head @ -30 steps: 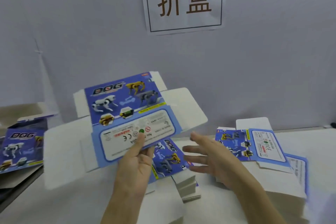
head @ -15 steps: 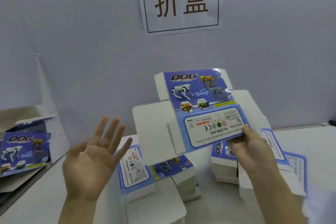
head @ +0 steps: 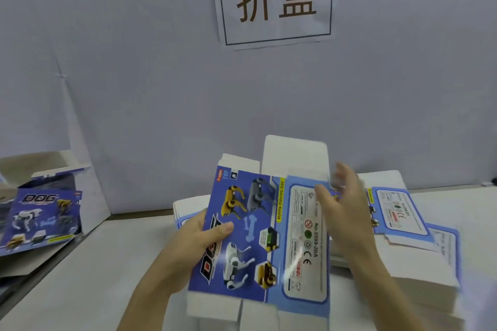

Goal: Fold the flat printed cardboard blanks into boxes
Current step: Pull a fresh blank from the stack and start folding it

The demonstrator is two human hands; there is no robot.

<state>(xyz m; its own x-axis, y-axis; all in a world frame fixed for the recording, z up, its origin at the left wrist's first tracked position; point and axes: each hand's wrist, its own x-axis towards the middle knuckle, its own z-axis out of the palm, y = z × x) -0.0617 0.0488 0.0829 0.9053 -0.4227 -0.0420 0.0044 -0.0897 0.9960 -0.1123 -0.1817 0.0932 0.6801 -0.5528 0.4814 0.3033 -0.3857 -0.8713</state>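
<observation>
The left hand point(head: 199, 236) pinches the cardboard blank point(head: 250, 255) by its left edge; the right hand point(head: 344, 207) is spread open over its label panel. The card looks light and springy, so grip near the creases.

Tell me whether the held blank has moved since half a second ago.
Yes. The blank has dropped farther below the wall sign and turned sideways; the left hand now grips it.

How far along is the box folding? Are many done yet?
Done: hard to say. The printed piece at far left may be a finished box, but I cannot tell. In hand: one blank, flat, held by the left hand, with the right hand at its right edge. Left: the stacks of flat blanks on the table, to the right and behind.
</observation>
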